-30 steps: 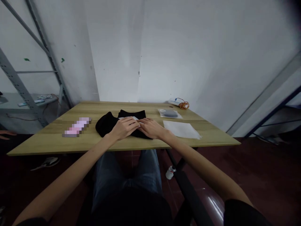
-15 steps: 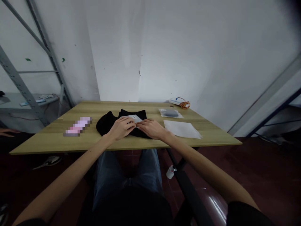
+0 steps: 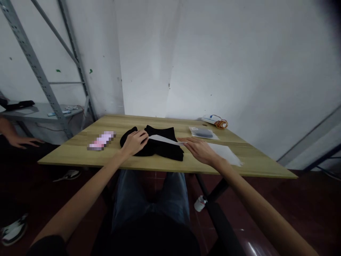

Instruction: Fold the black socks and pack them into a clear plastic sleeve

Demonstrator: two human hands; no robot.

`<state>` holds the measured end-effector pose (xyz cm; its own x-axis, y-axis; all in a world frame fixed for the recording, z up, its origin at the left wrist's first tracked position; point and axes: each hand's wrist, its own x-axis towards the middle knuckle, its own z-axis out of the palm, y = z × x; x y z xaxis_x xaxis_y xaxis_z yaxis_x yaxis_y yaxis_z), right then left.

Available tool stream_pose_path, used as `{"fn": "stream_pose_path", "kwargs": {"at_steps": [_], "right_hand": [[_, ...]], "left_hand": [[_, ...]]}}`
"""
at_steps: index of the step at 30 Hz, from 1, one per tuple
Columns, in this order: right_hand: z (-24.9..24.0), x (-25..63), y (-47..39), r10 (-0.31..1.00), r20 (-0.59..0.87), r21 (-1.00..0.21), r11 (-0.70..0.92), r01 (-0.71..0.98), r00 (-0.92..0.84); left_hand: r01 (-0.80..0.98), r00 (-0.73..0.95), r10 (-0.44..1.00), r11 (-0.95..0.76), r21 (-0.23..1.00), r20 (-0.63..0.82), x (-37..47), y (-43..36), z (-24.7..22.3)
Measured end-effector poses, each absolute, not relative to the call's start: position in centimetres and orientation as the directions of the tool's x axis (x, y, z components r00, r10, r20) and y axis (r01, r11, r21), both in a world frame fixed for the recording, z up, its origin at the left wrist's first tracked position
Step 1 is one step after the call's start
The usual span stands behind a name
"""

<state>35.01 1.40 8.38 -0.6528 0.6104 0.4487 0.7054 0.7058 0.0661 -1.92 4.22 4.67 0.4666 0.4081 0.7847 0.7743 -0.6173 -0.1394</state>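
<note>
A thin whitish sheet or bag (image 3: 164,139) is stretched between my two hands, just above a black garment (image 3: 167,151) on the wooden table. My left hand (image 3: 135,141) pinches its left end, over the garment's left part. My right hand (image 3: 199,148) grips the right end, beyond the garment's right edge. The fingers of both hands are pressed together. Whether the sheet is one layer or a bag cannot be made out.
On the wooden table (image 3: 77,156) are a blurred-out pink item (image 3: 101,140), a packaged dark item (image 3: 204,133), a white sheet (image 3: 226,153) and orange cable (image 3: 221,123). A person's hand (image 3: 23,140) is at far left. A white bottle (image 3: 199,203) stands below.
My hands have moved apart, my right hand going right, and the whitish piece now spans the gap between them. The view has shifted left, showing more of the other person.
</note>
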Motion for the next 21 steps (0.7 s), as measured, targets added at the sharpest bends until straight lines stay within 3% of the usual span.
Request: {"fn": "stream_pose_path", "kwargs": {"at_steps": [3,7,10,13,16,21], "right_hand": [[8.6,34.9,1.1,0.643,0.523,0.049,0.632,0.773,-0.559],[8.0,33.2,0.3,0.612,0.595,0.144,0.556,0.819,-0.52],[7.0,31.3,-0.1,0.589,0.537,0.205,0.603,0.771,-0.604],[6.8,30.9,0.0,0.603,0.47,0.193,0.643,0.741,-0.645],[7.9,33.0,0.2,0.638,0.517,0.158,0.585,0.796,-0.571],[9.8,39.5,0.1,0.648,0.693,0.099,0.349,0.932,-0.316]], "left_hand": [[0.778,0.464,0.4,-0.61,-0.148,0.791,-0.6,3.3,5.0],[0.764,0.538,0.392,-0.601,-0.235,0.746,1.4,1.6,5.5],[0.71,0.614,0.344,-0.633,-0.308,0.71,3.0,0.1,5.4],[0.659,0.647,0.283,-0.674,-0.334,0.708,3.7,-1.2,4.9],[0.676,0.577,0.288,-0.693,-0.249,0.764,2.7,-1.3,4.4],[0.785,0.404,0.492,-0.62,-0.016,0.771,-1.1,1.5,4.3]]}}
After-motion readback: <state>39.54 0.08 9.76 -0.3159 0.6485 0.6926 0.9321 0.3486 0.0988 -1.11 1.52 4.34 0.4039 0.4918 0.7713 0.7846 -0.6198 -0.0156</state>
